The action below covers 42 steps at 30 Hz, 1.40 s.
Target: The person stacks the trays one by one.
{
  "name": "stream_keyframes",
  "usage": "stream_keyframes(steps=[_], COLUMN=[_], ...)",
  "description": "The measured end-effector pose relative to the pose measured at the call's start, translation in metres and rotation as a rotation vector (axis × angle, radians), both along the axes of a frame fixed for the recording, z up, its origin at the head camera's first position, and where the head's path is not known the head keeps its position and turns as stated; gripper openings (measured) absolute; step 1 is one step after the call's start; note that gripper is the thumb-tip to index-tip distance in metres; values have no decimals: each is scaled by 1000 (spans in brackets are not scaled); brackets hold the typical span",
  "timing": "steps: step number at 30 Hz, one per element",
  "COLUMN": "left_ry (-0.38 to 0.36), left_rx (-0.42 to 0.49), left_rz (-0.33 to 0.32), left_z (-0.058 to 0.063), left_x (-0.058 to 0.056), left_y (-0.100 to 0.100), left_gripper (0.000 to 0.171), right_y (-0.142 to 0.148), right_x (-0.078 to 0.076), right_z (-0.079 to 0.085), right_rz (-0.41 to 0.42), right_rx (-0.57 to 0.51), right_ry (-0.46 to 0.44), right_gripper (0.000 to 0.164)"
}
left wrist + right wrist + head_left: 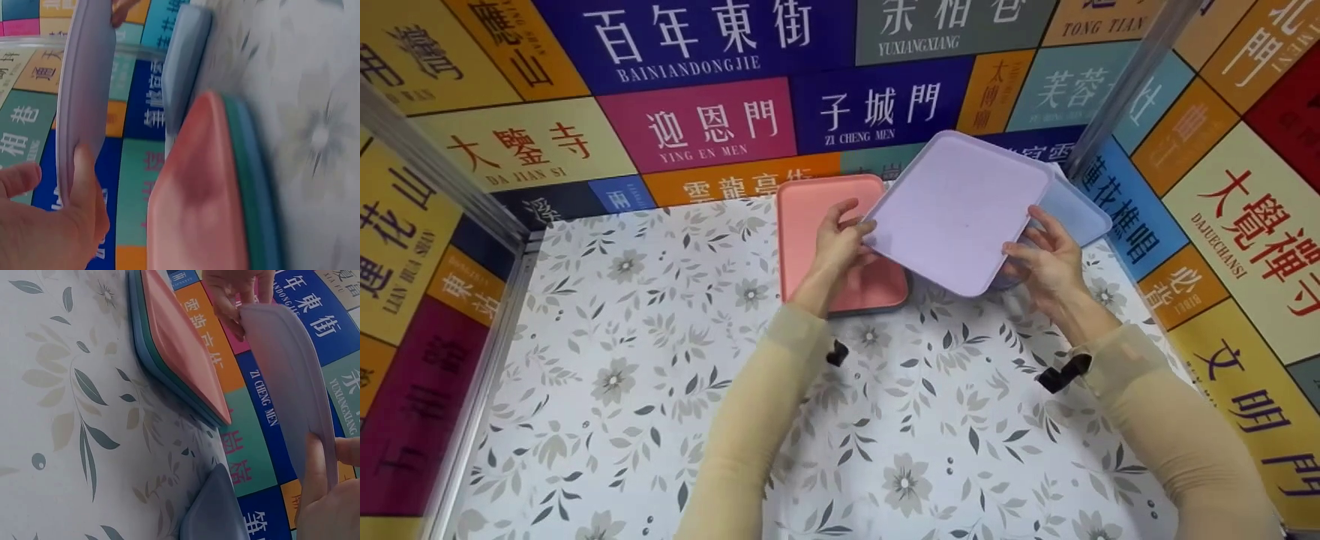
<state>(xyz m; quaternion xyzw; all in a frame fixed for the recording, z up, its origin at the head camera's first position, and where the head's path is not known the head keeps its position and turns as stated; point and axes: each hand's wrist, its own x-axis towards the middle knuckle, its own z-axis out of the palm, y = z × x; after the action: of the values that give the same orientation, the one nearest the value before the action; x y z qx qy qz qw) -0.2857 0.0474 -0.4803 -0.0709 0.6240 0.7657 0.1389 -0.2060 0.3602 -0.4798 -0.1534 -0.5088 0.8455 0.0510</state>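
A shallow light-purple tray (pixel 964 214) with rounded corners is tilted in the air between both hands. My left hand (pixel 840 244) holds its left corner, with one finger raised off it in the left wrist view. On the opposite edge, the right hand (pixel 1050 266) pinches the rim; thumb and finger lie on either side in the right wrist view. Below and left is a pink tray (pixel 806 247), stacked on a green tray (pixel 242 152) and a blue one (pixel 261 185). Partly behind the purple tray, a pale blue tray (pixel 1080 206) lies on the table.
White floral-patterned cloth covers the table (pixel 675 420). Upright panels (pixel 697 120) with colourful printed signs enclose the back and both sides. Metal corner posts (pixel 1132 82) stand where the panels meet. Dark straps (pixel 1065 373) are at the wrists.
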Motion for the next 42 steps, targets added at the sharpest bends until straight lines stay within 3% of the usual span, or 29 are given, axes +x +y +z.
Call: stream_keyframes(steps=[8,14,17,30,42], left_ry=[-5,1,0,76,130], left_rx=[-9,-26,-26,-60,-82], left_rz=[-288,-437,-480,-510,-433], left_z=[12,15,14,8,9], left_x=[-27,-38,-39,-36,-34], left_y=[-33,-47,-51,-62,-72], left_gripper=[53,55,55,70,81], right_y=[5,6,6,4,-4], right_x=[2,2,1,-10,-39], right_z=[0,-2,-3,-3,3], right_rz=[130,219,249,327,375], right_rx=[13,38,52,114,132], right_ry=[10,26,37,43,46], right_gripper=[86,81,78,76,82])
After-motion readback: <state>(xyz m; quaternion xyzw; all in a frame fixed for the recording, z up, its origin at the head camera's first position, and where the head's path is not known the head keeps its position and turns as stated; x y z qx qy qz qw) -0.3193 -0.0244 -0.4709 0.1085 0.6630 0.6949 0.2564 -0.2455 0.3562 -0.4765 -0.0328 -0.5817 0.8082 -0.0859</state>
